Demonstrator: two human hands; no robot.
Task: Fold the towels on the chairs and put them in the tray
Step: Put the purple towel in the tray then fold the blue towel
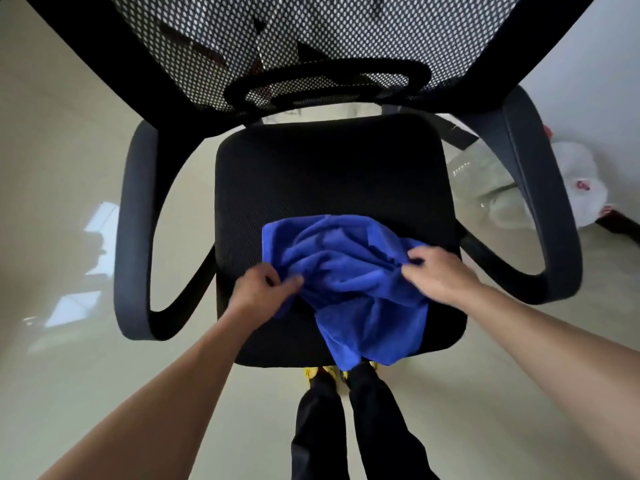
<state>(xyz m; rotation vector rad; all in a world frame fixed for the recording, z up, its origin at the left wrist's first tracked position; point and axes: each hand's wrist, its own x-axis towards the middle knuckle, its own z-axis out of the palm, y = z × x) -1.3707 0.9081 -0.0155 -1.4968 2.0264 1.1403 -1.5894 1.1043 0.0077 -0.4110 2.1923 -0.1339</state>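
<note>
The left hand [258,292] pinches the left edge of the blue towel [349,282] between thumb and curled fingers; the right hand [438,271] grips its right edge the same way; the towel lies crumpled on the front of the black chair's seat [311,174], one corner drooping over the front rim; white bags [578,181] sit on the floor [62,168] to the right.

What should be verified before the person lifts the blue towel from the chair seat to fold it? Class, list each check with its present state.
1. Left hand pinches the blue towel: ok.
2. Right hand pinches the towel: ok.
3. Towel flat: not ok, bunched on the chair seat, one end hanging over its front edge.
4. Towel apart from the armrests: ok.
5. Tray within reach: cannot tell, none in view.
</note>
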